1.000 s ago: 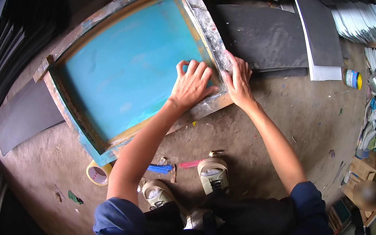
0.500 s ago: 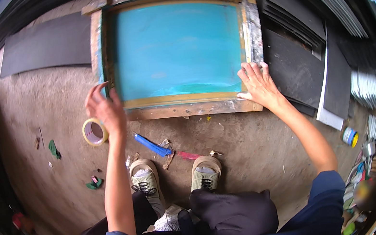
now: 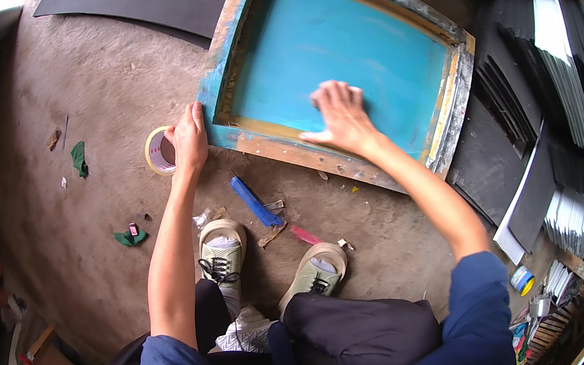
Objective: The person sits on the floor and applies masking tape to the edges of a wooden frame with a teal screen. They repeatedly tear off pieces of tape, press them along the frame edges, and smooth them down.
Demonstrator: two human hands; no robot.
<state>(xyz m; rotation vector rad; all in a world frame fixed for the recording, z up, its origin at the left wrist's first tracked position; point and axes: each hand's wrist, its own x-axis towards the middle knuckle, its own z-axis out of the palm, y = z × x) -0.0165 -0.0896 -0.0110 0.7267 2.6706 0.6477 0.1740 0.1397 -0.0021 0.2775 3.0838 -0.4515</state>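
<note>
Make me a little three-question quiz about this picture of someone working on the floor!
1. True or false: the right hand lies flat on the blue screen.
2. What is the left hand nearest to? A) the tape roll B) a hammer C) a cup
3. Fill in: the blue tool lies on the ___ in front of the shoes.

Key: 1 true; 2 A; 3 floor.
</note>
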